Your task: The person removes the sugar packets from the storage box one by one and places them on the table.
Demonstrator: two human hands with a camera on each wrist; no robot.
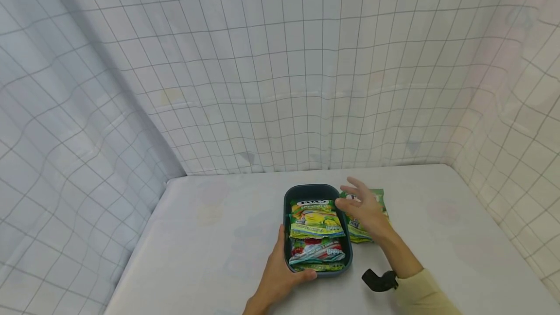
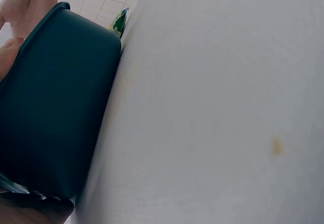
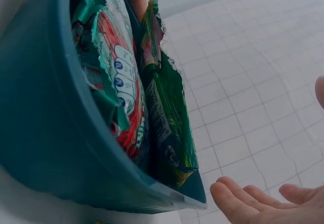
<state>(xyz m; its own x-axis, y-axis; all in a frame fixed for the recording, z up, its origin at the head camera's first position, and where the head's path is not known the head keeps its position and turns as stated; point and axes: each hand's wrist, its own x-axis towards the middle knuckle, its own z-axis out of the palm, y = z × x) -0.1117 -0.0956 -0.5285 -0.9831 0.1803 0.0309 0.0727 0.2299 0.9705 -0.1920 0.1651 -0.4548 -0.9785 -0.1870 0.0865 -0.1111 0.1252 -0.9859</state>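
Note:
A dark teal plastic tub [image 1: 318,273] stands on the white table, holding several candy bags. On top lies a yellow-green bag [image 1: 315,222], with a red and teal bag [image 1: 317,251] nearer the front. My left hand [image 1: 280,269] grips the tub's near left corner, fingers along the side and thumb at the front rim. The right hand [image 1: 365,210] hovers by the tub's right rim with fingers spread, nothing held. It partly hides a green candy bag [image 1: 378,196] lying on the table to the right. In the right wrist view, the fingertips [image 3: 223,196] are close to the tub's rim [image 3: 152,188].
The white table [image 1: 210,242] extends to both sides of the tub. White grid-patterned sheets [image 1: 288,81] hang behind and at the sides. A black wrist camera [image 1: 379,281] is strapped at my right sleeve.

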